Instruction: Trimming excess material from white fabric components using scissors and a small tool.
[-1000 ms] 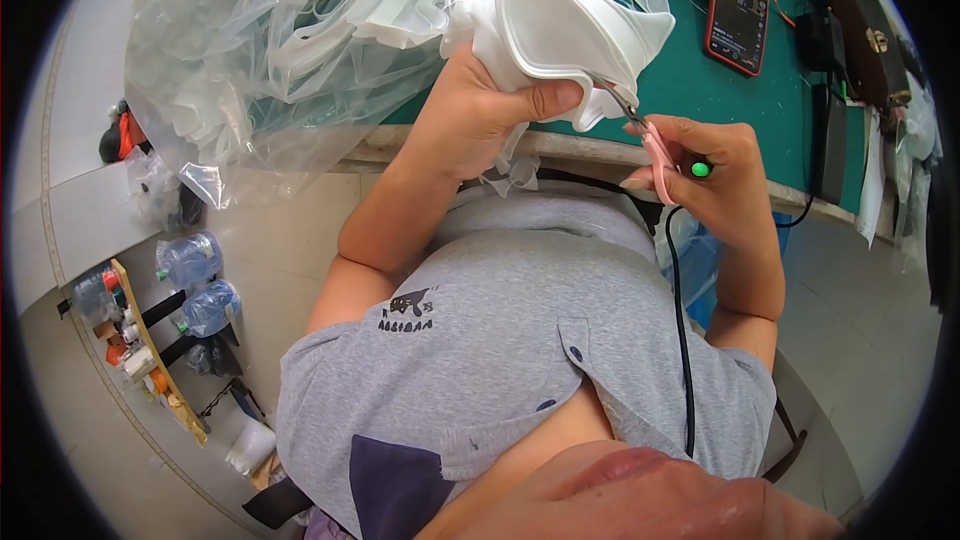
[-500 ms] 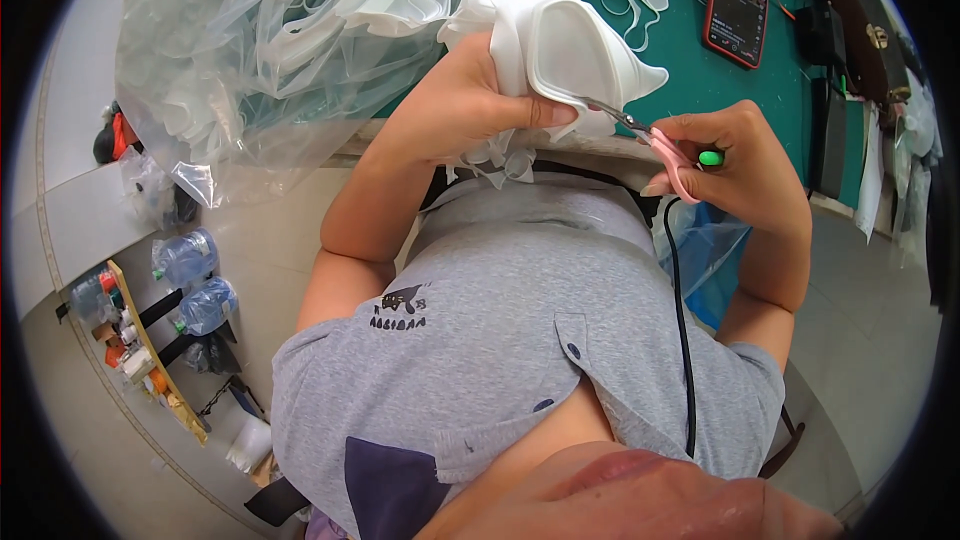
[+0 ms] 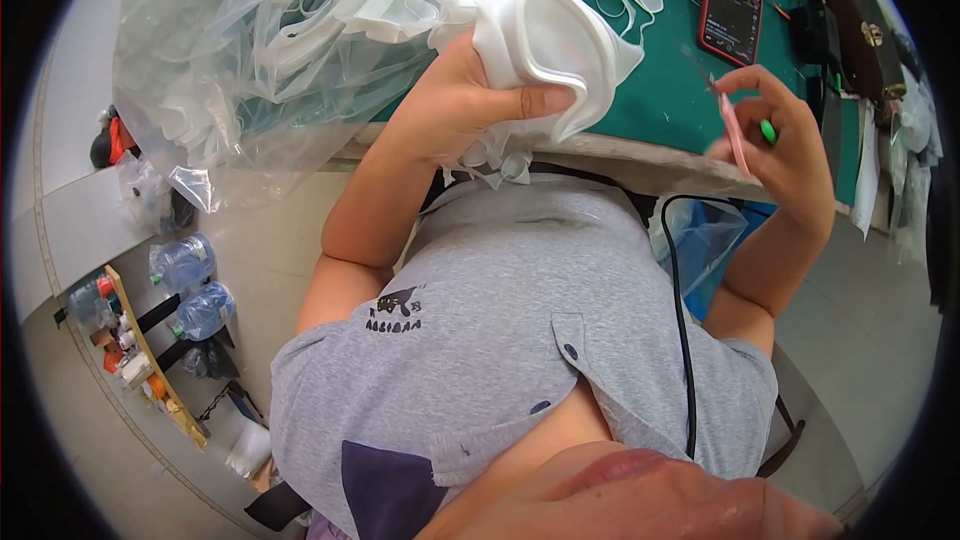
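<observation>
A white moulded fabric piece (image 3: 590, 45) with a raised, rounded rim is held up above the near edge of the bench (image 3: 665, 105), its hollow side facing up. The left hand (image 3: 465, 95) grips it from its left side, thumb pressed along the lower rim and the other fingers hidden behind the fabric. The right hand (image 3: 790, 145), apart from the piece and further right, has its fingers curled around small pink-handled scissors (image 3: 732, 130); the blades are blurred, so I cannot tell how far they are parted. A bright green tip (image 3: 768, 132) shows between the same fingers.

Left of the piece, a large clear plastic bag (image 3: 205, 165) spreads over the bench and hangs past its front edge. White strips and curved offcuts (image 3: 395, 5) are heaped there; which of them lie inside the bag and which outside is hard to tell. A phone (image 3: 732, 0) in a red case lies on the green bench top to the right, near a brown case (image 3: 860, 40) with a metal clasp.

Under the bench on the right, clear plastic sits against something blue. On the floor at left are two big bluish bottles (image 3: 185, 262), contents unclear, beside a shelf (image 3: 165, 380) of small orange, white and brown things.
</observation>
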`<action>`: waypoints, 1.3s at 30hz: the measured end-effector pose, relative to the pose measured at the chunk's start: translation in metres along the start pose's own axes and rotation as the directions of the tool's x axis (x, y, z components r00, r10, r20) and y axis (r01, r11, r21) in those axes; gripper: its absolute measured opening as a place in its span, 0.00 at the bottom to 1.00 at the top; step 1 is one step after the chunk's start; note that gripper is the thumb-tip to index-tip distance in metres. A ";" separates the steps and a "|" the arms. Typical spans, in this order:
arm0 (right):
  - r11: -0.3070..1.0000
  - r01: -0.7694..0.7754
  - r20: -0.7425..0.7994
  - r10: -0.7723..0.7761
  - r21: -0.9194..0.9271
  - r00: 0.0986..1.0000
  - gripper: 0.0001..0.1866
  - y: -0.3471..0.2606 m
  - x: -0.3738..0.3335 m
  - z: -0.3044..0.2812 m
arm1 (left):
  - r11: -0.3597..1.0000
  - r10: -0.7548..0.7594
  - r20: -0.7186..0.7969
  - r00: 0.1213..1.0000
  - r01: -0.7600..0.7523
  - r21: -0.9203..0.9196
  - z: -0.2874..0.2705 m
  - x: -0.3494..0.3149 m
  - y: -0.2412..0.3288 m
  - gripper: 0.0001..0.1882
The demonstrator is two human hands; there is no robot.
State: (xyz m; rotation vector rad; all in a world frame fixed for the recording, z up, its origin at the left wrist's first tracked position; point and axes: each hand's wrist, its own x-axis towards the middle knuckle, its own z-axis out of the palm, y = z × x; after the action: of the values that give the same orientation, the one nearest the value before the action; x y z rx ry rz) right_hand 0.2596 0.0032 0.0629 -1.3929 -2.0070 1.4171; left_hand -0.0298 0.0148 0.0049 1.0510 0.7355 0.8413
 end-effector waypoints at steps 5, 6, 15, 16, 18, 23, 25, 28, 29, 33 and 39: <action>0.961 -0.093 -0.340 -0.002 -0.261 0.940 0.12 0.040 0.019 0.028 | 0.997 0.016 -0.055 0.998 -0.020 -0.074 0.003 -0.001 -0.008 0.23; 0.908 -0.142 -0.302 0.018 -0.394 0.953 0.11 0.039 0.021 0.030 | 0.997 0.017 -0.074 0.997 -0.022 -0.067 0.005 -0.002 -0.009 0.23; 0.962 0.240 -0.419 -0.168 0.126 0.892 0.09 0.013 0.037 0.048 | 0.992 0.122 -0.124 0.985 -0.116 0.056 0.012 -0.004 -0.011 0.21; 0.914 0.320 -0.442 -0.187 0.248 0.877 0.10 0.015 0.040 0.052 | 0.986 0.151 -0.119 0.981 -0.140 0.094 0.012 -0.004 -0.011 0.21; 0.966 0.242 -0.451 -0.178 0.089 0.875 0.09 0.004 0.035 0.053 | 0.981 0.165 -0.119 0.979 -0.151 0.121 0.010 -0.004 -0.011 0.21; 0.907 -0.046 -0.472 -0.174 -0.420 0.864 0.09 0.023 0.015 0.060 | 0.979 0.157 -0.163 0.974 -0.133 0.152 0.011 -0.009 -0.016 0.20; 0.857 -0.188 -0.451 -0.058 -0.480 0.890 0.12 0.034 0.010 0.067 | 0.977 0.192 -0.190 0.963 -0.169 0.131 0.014 -0.008 -0.017 0.20; 0.830 -0.233 -0.450 -0.024 -0.506 0.893 0.14 0.037 0.003 0.071 | 0.985 0.152 -0.172 0.973 -0.135 0.108 0.015 -0.007 -0.020 0.20; 0.827 -0.234 -0.447 -0.023 -0.511 0.894 0.13 0.038 0.001 0.070 | 0.985 0.153 -0.173 0.973 -0.136 0.106 0.016 -0.008 -0.020 0.20; 0.794 -0.101 -0.394 -0.182 -0.599 0.901 0.14 0.049 -0.009 0.044 | 0.989 0.127 -0.148 0.981 -0.115 0.087 0.019 -0.010 -0.019 0.19; 0.982 0.181 -0.313 -0.191 -0.061 0.930 0.13 0.023 -0.017 0.038 | 0.967 0.165 -0.128 0.978 -0.135 0.216 0.023 -0.010 -0.020 0.17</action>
State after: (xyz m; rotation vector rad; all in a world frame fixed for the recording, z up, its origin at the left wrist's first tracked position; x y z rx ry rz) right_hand 0.2528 -0.0310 0.0307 -1.3067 -1.8980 1.0118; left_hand -0.0113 -0.0089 -0.0049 1.2531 0.8882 0.9951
